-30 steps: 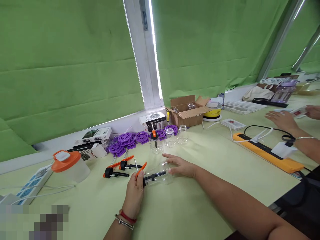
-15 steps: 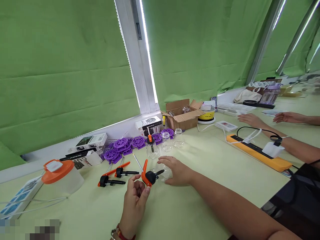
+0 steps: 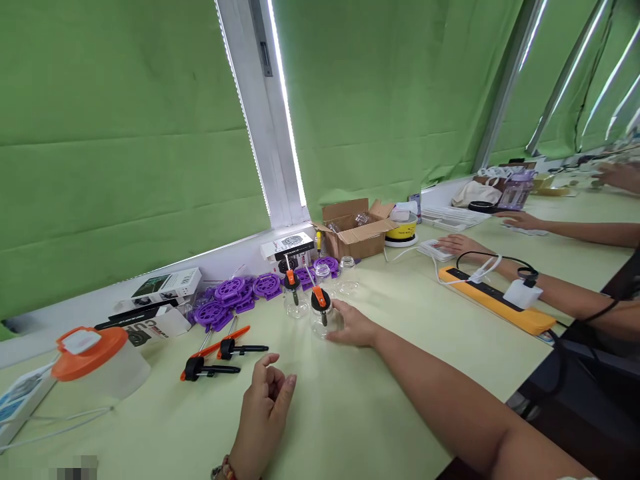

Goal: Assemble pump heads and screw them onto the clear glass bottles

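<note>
My right hand point(image 3: 353, 325) is wrapped round the side of a clear jar point(image 3: 320, 330) on the table. An orange-and-black top piece point(image 3: 321, 300) with a thin metal rod sits on the mouth of that jar. My left hand point(image 3: 267, 400) is held in front of it, fingers loosely curled, thumb apart and nothing in it. Just behind stands another clear jar point(image 3: 297, 308) with a similar orange-and-black top point(image 3: 291, 280). Left of them, two more orange-and-black top pieces point(image 3: 210, 369) lie on the table. Two clear jars point(image 3: 348, 277) without tops stand farther back.
Purple spoked plastic parts point(image 3: 231, 290) lie along the wall, near printed boxes point(image 3: 165, 285) and an open cardboard box point(image 3: 360, 233). An orange-lidded container point(image 3: 95, 363) stands at left. On the right are a yellow power strip point(image 3: 495, 300) and other people's hands point(image 3: 463, 245).
The top piece has gone from my left hand onto the jar in my right hand. My left hand is now empty. The view has shifted slightly to the right.
</note>
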Tool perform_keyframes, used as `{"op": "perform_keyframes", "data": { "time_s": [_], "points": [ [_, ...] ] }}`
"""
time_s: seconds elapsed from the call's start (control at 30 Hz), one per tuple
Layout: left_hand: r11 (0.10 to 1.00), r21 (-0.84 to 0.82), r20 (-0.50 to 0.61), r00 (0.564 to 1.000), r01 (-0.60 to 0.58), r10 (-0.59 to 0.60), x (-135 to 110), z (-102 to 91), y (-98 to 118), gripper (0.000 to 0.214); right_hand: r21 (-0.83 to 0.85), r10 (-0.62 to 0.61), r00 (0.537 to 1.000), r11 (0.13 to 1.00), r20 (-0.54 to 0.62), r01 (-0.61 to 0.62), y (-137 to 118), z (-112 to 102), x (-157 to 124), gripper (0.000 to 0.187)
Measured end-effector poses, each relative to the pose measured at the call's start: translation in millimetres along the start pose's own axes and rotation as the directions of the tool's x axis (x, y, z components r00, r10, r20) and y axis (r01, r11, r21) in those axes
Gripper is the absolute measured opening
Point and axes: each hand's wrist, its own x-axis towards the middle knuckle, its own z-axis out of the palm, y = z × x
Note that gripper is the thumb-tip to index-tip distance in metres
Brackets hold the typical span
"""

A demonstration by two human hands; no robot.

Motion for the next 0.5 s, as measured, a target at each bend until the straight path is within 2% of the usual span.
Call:
{"op": "perform_keyframes", "data": {
  "time_s": [0.1, 0.3, 0.4, 0.5],
  "points": [
    [1.0, 0.012, 0.016, 1.0, -0.003, 0.003, 0.2, 0.4, -0.3, 0.041, -0.069, 0.005, 0.999, 0.998, -0.046, -0.008, 3.0, 3.4, 4.1, 0.069],
    [1.0, 0.019, 0.018, 1.0, -0.01, 0.01, -0.6, 0.0, 1.8, 0.041, -0.145, -0.094, 0.99, 0.986, -0.109, 0.078, 8.4, 10.7, 14.1, 0.057],
    [0.999, 0.031, 0.021, 1.0, -0.017, 0.017, -0.7, -0.6, 2.3, 0.04, -0.174, -0.087, 0.989, 0.983, -0.116, 0.066, 10.4, 13.8, 17.5, 0.056],
    [0.999, 0.046, 0.031, 0.999, -0.019, 0.018, -0.1, -1.0, 1.9, 0.039, -0.163, -0.048, 0.987, 0.986, -0.152, 0.023, 12.8, 17.8, 21.0, 0.064]
  ]
}}
